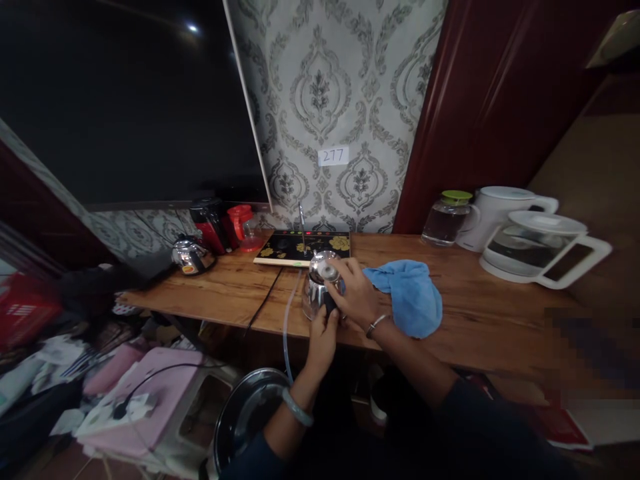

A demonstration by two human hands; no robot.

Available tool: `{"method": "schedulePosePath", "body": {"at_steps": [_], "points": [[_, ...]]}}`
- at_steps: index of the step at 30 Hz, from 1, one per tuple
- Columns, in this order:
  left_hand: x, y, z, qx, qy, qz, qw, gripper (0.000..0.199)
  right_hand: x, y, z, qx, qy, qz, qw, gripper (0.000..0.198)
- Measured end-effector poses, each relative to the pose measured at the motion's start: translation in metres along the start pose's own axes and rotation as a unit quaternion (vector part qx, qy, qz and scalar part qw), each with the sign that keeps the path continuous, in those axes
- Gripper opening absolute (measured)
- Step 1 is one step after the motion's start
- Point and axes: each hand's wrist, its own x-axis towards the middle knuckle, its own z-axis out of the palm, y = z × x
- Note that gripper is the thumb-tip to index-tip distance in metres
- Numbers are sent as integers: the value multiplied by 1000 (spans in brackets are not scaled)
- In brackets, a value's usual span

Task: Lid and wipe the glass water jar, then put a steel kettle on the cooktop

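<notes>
Steel kettle (320, 288), small and polished, stands on the wooden desk (225, 293) near its front edge, just in front of a black tea tray with gold flowers (303, 248). Left hand (323, 333), wrist in a pale bangle, grips the kettle's dark handle from the near side. Right hand (355, 293), wrist in a thin bracelet, rests on the kettle's top with fingers closed over the lid knob. Blue cloth (413, 297) lies bunched just right of the kettle, touching the right wrist. Second shiny kettle (193, 255) sits well left of the steel kettle. Glass jar with green lid (447, 217), white jug (500, 210) and glass carafe (537, 250) stand far right. Clear tube (287, 327) hangs over the desk edge, left of the kettle.
</notes>
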Motion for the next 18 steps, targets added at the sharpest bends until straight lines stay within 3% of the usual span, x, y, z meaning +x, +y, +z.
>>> {"method": "schedulePosePath", "body": {"at_steps": [9, 14, 18], "points": [[5, 0, 1, 3, 20, -1, 1000, 40, -36, 6, 6, 45, 57, -19, 997, 45], [2, 6, -7, 23, 10, 8, 1000, 35, -64, 16, 20, 102, 74, 90, 988, 44], [-2, 4, -21, 60, 56, 32, 996, 34, -88, 19, 34, 109, 51, 152, 981, 59]]}}
